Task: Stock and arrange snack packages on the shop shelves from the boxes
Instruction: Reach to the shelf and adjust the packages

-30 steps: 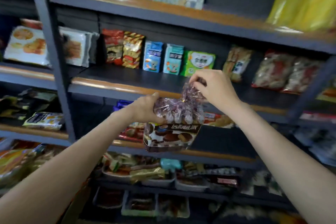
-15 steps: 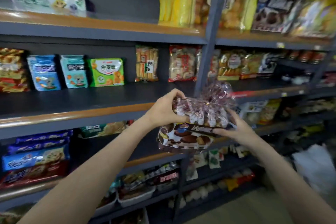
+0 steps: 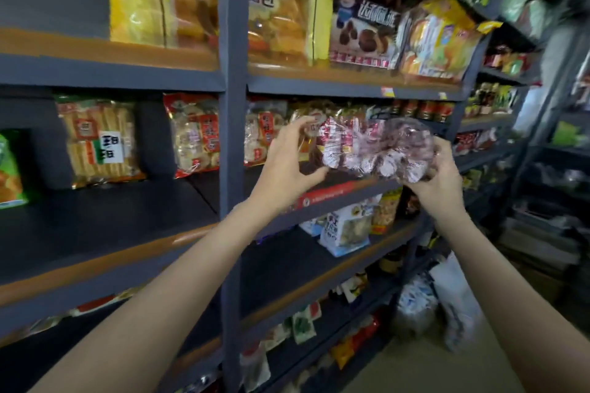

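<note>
One clear crinkled plastic bag of small red-and-white wrapped snacks is held in front of the middle shelf board of the right-hand bay, level with the packages standing there. I count two hands on it. My left hand reaches in from the lower left, arm extended, thumb below and fingers spread over the bag's left end; whether they clamp it or merely touch it I cannot tell. My right hand cups the bag's right end from below and behind, its fingers curled round the plastic. To the left of the dark upright post stand two clear packs of rice crackers and one green bag at the frame edge. On the shelf above stands one brown-and-white chocolate biscuit pack between yellow bread bags.
</note>
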`<state>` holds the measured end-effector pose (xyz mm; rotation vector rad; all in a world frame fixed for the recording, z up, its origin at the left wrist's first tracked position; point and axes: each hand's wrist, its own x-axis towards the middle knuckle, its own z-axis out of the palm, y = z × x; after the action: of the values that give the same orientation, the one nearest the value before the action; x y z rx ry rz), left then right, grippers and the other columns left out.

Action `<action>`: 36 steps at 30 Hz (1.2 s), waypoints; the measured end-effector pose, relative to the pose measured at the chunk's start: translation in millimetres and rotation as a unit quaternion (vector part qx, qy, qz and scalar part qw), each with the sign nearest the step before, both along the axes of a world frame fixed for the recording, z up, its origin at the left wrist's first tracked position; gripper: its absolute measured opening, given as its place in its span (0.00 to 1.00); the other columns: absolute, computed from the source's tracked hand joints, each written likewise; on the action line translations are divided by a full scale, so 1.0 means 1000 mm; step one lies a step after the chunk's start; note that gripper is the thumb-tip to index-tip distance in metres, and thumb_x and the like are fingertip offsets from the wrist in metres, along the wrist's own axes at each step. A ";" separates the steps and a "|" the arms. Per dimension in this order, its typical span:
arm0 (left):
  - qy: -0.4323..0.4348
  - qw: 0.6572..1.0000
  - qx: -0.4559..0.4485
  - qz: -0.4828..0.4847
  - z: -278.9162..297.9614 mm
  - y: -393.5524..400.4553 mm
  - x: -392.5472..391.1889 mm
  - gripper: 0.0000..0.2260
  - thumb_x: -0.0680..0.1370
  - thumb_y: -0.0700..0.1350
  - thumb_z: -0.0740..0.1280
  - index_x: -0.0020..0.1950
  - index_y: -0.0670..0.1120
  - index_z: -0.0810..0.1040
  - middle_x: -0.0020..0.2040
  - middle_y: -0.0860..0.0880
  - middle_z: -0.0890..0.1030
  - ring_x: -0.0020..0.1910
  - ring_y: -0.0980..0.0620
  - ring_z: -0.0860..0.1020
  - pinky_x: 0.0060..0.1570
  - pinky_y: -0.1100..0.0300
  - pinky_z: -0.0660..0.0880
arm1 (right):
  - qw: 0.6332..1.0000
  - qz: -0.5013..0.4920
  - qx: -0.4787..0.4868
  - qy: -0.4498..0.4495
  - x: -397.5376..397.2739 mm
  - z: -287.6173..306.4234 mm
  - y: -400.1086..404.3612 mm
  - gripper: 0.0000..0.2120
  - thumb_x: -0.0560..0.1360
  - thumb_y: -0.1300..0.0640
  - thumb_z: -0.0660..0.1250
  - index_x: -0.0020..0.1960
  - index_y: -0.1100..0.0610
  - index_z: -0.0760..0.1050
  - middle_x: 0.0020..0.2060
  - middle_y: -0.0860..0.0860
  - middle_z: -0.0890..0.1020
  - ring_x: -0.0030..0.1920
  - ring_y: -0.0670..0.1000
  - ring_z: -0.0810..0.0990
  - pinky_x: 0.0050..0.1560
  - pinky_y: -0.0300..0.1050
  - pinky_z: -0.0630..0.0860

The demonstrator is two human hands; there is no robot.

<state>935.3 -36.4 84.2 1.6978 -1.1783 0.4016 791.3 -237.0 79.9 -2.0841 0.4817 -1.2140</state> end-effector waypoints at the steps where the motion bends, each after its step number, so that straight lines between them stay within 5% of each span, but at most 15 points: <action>1: 0.009 1.000 0.016 0.016 0.000 -0.015 0.013 0.32 0.72 0.45 0.72 0.71 0.52 0.59 0.68 0.50 0.66 0.68 0.49 0.64 0.69 0.53 0.63 | 1.000 -0.022 -0.005 -0.016 0.008 0.000 -0.016 0.31 0.71 0.62 0.73 0.68 0.53 0.63 0.60 0.51 0.75 0.59 0.54 0.76 0.55 0.54 0.76; 5: 0.042 0.994 0.103 0.009 -0.009 -0.075 0.049 0.37 0.73 0.45 0.72 0.75 0.50 0.54 0.73 0.47 0.60 0.71 0.49 0.61 0.66 0.61 0.59 | 0.998 -0.049 0.018 -0.024 0.036 -0.012 -0.076 0.32 0.72 0.63 0.72 0.70 0.50 0.62 0.64 0.51 0.74 0.63 0.54 0.74 0.58 0.54 0.76; 9: 0.037 0.985 0.165 -0.041 -0.012 -0.139 0.068 0.38 0.74 0.44 0.71 0.76 0.53 0.50 0.74 0.47 0.56 0.72 0.50 0.60 0.66 0.62 0.58 | 0.999 -0.052 -0.010 -0.003 0.064 -0.024 -0.130 0.30 0.73 0.63 0.70 0.71 0.54 0.63 0.64 0.53 0.75 0.62 0.53 0.74 0.52 0.37 0.71; 13: 0.049 0.985 0.164 -0.021 -0.015 -0.219 0.098 0.37 0.75 0.43 0.70 0.76 0.53 0.50 0.74 0.44 0.60 0.72 0.47 0.61 0.67 0.59 0.59 | 0.998 -0.050 -0.036 -0.020 0.100 -0.031 -0.206 0.29 0.73 0.64 0.71 0.71 0.57 0.64 0.66 0.55 0.71 0.66 0.54 0.70 0.63 0.47 0.71; 19: 0.070 0.982 0.169 0.034 -0.027 -0.380 0.141 0.37 0.75 0.43 0.69 0.76 0.50 0.50 0.75 0.43 0.58 0.74 0.44 0.57 0.70 0.55 0.57 | 0.998 -0.038 -0.057 -0.008 0.153 -0.034 -0.364 0.29 0.73 0.66 0.69 0.71 0.58 0.64 0.65 0.57 0.66 0.64 0.56 0.70 0.57 0.38 0.68; 23: 0.109 0.979 0.159 0.070 -0.028 -0.476 0.171 0.35 0.75 0.43 0.70 0.76 0.46 0.52 0.72 0.42 0.63 0.71 0.43 0.63 0.69 0.55 0.63 | 0.997 0.020 -0.059 0.054 0.201 -0.027 -0.477 0.33 0.71 0.63 0.73 0.72 0.57 0.63 0.63 0.58 0.67 0.63 0.56 0.70 0.59 0.37 0.65; 26: 0.188 0.974 0.105 0.065 -0.019 -0.532 0.187 0.32 0.76 0.42 0.68 0.75 0.45 0.54 0.67 0.47 0.67 0.67 0.50 0.67 0.59 0.68 0.64 | 0.996 0.046 -0.043 0.070 0.239 -0.017 -0.542 0.33 0.72 0.60 0.72 0.73 0.55 0.62 0.67 0.57 0.66 0.66 0.57 0.68 0.61 0.47 0.67; 28: 0.275 0.960 0.025 0.041 -0.010 -0.566 0.192 0.26 0.78 0.42 0.65 0.72 0.50 0.58 0.60 0.52 0.69 0.60 0.51 0.71 0.57 0.61 0.72 | 0.998 0.035 -0.032 0.031 0.260 -0.011 -0.562 0.29 0.75 0.60 0.69 0.72 0.53 0.62 0.70 0.57 0.65 0.67 0.58 0.68 0.61 0.50 0.68; 31: 0.345 0.935 -0.064 0.051 0.002 -0.611 0.207 0.13 0.80 0.43 0.61 0.60 0.56 0.62 0.51 0.57 0.68 0.56 0.52 0.70 0.54 0.49 0.75 | 0.988 0.042 -0.145 0.027 0.281 -0.022 -0.561 0.27 0.76 0.64 0.65 0.72 0.52 0.62 0.72 0.58 0.58 0.65 0.60 0.70 0.55 0.49 0.72; 34: 0.373 0.920 -0.080 0.092 0.004 -0.634 0.228 0.22 0.80 0.38 0.59 0.72 0.51 0.59 0.58 0.51 0.70 0.55 0.49 0.73 0.55 0.47 0.76 | 0.932 0.128 -0.319 0.120 0.308 -0.048 -0.567 0.29 0.76 0.60 0.65 0.74 0.48 0.61 0.76 0.55 0.45 0.71 0.63 0.60 0.61 0.59 0.72; 36: 0.360 0.924 -0.030 0.124 -0.006 -0.639 0.239 0.27 0.78 0.34 0.61 0.74 0.49 0.59 0.59 0.44 0.75 0.52 0.44 0.78 0.50 0.49 0.78 | 0.916 0.132 -0.319 0.206 0.323 -0.050 -0.575 0.25 0.78 0.55 0.62 0.73 0.47 0.60 0.76 0.53 0.39 0.73 0.66 0.49 0.65 0.62 0.66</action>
<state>1174.1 -675.7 78.5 1.7206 -0.4103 -0.0517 1114.7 -812.4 30.3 -2.8739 -0.0488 -0.8289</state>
